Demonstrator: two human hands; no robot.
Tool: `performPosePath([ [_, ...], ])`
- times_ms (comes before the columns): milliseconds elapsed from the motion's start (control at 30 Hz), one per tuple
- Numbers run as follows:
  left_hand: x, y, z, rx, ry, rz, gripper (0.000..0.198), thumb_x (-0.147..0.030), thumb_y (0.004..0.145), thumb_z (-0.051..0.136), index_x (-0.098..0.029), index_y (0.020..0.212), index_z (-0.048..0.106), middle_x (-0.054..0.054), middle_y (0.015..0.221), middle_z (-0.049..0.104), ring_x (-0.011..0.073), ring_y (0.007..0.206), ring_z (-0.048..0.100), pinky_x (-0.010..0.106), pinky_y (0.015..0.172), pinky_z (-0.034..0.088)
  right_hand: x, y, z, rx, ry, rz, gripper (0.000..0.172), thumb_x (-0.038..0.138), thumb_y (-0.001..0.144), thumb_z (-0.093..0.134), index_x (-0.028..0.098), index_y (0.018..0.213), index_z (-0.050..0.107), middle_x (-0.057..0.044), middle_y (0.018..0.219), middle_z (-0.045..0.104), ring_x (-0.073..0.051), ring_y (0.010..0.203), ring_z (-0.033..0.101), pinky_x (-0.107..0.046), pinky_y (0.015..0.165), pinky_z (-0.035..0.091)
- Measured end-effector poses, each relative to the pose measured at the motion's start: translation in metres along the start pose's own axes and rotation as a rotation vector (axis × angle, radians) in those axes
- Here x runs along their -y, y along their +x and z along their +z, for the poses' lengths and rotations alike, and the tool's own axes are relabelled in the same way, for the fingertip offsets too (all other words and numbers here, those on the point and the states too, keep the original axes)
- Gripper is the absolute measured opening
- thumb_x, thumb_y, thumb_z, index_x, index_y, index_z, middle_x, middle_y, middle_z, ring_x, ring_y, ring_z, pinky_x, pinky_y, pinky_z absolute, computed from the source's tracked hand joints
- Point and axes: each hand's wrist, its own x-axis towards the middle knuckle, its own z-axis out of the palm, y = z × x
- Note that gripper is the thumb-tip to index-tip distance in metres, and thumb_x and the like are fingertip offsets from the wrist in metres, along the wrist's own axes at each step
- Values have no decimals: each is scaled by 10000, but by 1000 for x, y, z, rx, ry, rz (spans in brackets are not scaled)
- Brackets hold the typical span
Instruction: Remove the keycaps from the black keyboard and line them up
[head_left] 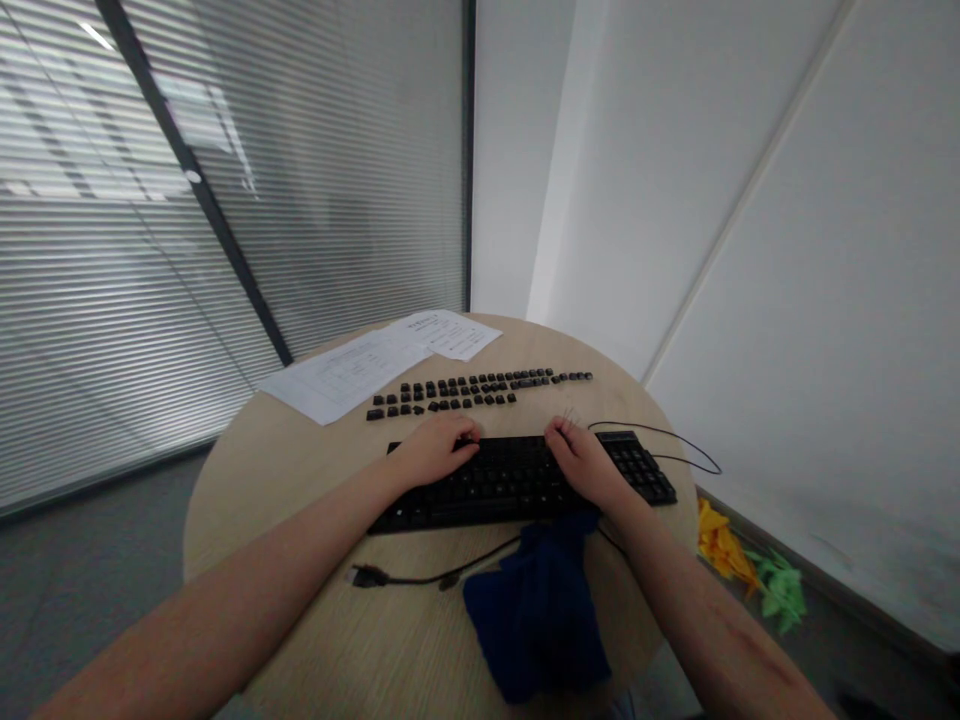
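A black keyboard (495, 480) lies across the table, its upper rows dark and without visible keycaps. My left hand (437, 450) is at its upper left, fingers curled near the back edge and thumb over the front, gripping it. Over the right part of the keyboard, my right hand (581, 458) is closed around a wire keycap puller (570, 415), whose thin wires stick up past the fingers. Behind the keyboard, several loose black keycaps (472, 390) stand in rows on the wood.
Printed paper sheets (352, 370) lie at the back left of the round table (300, 470). A blue cloth (540, 620) and a USB plug with cable (371, 576) are in front. Another cable loop (701, 465) overhangs the right edge. Yellow (724, 545) and green cloths (780, 590) lie beyond.
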Motion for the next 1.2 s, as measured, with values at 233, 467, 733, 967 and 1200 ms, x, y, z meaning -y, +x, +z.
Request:
performPosePath([
  [233, 1, 0, 1, 2, 3, 1, 85, -257, 875, 605, -215, 923, 661, 35, 914, 676, 206, 892, 612, 340, 837, 472, -6, 1, 0, -28, 29, 21, 266, 369, 980, 404, 227, 788, 522, 11, 677, 585, -183, 673, 582, -276, 642, 412],
  [467, 1, -1, 1, 0, 19, 0, 77, -248, 873, 624, -214, 931, 663, 36, 928, 679, 213, 905, 614, 341, 837, 472, -15, 3, 3, -84, 62, 54, 291, 399, 969, 406, 233, 757, 516, 10, 635, 571, -185, 633, 564, -273, 578, 400],
  [733, 0, -1, 1, 1, 23, -7, 67, -239, 863, 633, -211, 916, 663, 39, 916, 674, 215, 894, 612, 340, 827, 463, -20, 5, 5, -110, 252, 189, 288, 433, 950, 404, 250, 733, 455, 49, 507, 448, -152, 455, 459, -261, 449, 355],
  [967, 1, -1, 2, 8, 30, -1, 88, -250, 877, 620, -208, 937, 669, 43, 922, 672, 217, 895, 610, 341, 821, 465, -9, 5, 3, -119, 379, 261, 299, 457, 916, 446, 239, 711, 459, 69, 470, 423, -120, 403, 412, -236, 403, 308],
  [1200, 1, -2, 3, 5, 29, 7, 99, -253, 881, 615, -209, 951, 670, 43, 934, 679, 215, 917, 611, 342, 843, 468, -7, 4, 3, -124, 442, 291, 297, 458, 901, 464, 238, 702, 459, 74, 453, 417, -112, 383, 406, -228, 388, 288],
])
